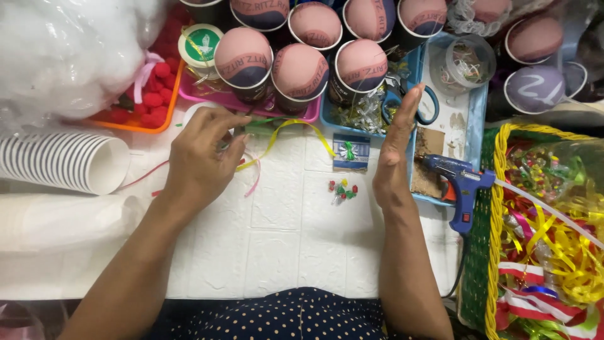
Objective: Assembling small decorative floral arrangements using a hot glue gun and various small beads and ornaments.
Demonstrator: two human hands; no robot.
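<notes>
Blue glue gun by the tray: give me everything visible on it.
The glue gun is blue plastic with an orange trigger and a small red spot on its grip. It lies on its side across the right edge of the light blue tray, nozzle pointing left over the tray, grip pointing down onto the white table. A clear glue stick runs from its back toward the basket. Neither hand touches it; the right hand is nearest.
</notes>
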